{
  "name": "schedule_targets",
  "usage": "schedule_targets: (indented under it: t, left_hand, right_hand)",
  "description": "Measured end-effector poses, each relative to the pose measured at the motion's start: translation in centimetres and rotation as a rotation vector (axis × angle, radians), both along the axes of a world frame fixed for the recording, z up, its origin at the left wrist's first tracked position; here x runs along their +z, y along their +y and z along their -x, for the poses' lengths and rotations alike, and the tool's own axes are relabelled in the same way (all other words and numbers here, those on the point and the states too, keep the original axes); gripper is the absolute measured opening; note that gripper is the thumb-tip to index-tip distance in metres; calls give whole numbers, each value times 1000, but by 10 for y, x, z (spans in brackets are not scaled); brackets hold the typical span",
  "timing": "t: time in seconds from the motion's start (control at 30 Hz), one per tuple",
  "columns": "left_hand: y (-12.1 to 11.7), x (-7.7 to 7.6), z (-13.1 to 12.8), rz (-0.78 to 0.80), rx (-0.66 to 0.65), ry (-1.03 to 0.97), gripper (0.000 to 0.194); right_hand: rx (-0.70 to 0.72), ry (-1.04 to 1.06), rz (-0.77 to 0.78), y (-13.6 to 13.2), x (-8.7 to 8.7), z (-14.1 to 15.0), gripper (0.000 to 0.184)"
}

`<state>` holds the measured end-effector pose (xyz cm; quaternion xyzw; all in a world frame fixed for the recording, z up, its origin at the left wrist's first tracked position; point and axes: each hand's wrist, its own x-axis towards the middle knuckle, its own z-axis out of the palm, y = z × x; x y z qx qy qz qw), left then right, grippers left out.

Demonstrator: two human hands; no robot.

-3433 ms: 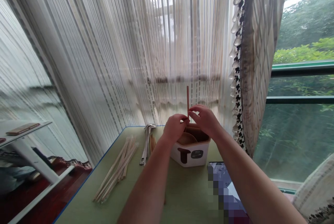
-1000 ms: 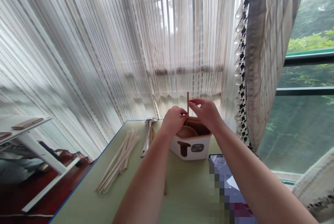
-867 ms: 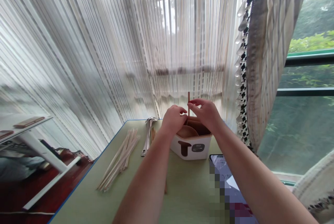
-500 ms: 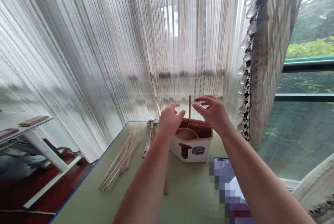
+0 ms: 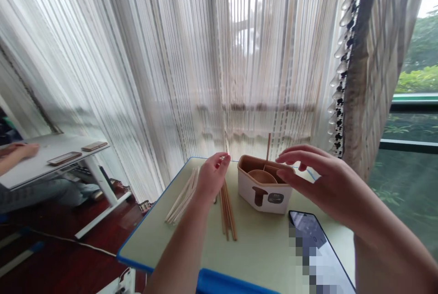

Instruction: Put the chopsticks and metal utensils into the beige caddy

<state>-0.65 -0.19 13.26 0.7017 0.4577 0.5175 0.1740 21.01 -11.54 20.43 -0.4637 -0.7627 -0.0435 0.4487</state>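
Clock centre set at the container, 12 o'clock on the far side. A white, brown-lined container is seen upright on a pale green table, towards its far edge. Its near wall is marked with a brown mushroom-like shape and a dark label. Inside, a rounded brown insert is seen at the front. A thin brown stick is held up in the rear part, nearly upright, tipped slightly towards 1 o'clock, its lower end hidden.

At 3 o'clock the right hand is held with thumb and fingers spread wide, fingertips overlapping the container's rim in the view; whether the rim is touched cannot be told. At 9 o'clock the left hand is held apart from the container, fingers curled, thumb and forefinger narrow; whether the tips meet cannot be told.

Brown sticks are laid loosely together at 8 o'clock, just beside the container. Pale sticks are bundled farther out at 9, partly covered by the left arm. A phone is laid at 5, partly pixelated. Well off at 10, a white table is occupied by another person's hand. At 12 everything is backed by a striped sheer curtain.
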Motion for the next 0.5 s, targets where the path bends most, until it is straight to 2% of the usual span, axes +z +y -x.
schedule_targets:
  t: [0.07,0.13,0.2,0.27,0.33,0.4,0.5]
  left_hand:
    - [-2,-25,14,6,-1,26,46]
    - [-6,-51,23,6,68,66,46]
    - [-11,-75,29,7,154,82,47]
    - [-14,-95,31,5,172,42,47]
    - [-14,-109,30,57,120,-78,51]
    - [-13,-116,29,140,48,-197,57]
    - [-13,-120,28,197,-11,-186,62]
  right_hand:
    - [91,-36,66,-10,-6,24,18]
    - [161,-138,225,-10,-23,51,20]
    - [145,-183,366,-1,-53,75,25]
    - [68,-175,481,13,-91,93,29]
    - [-32,-109,546,27,-130,102,30]
    - [-108,-17,568,36,-161,103,31]
    - [-75,99,479,40,-188,99,28]
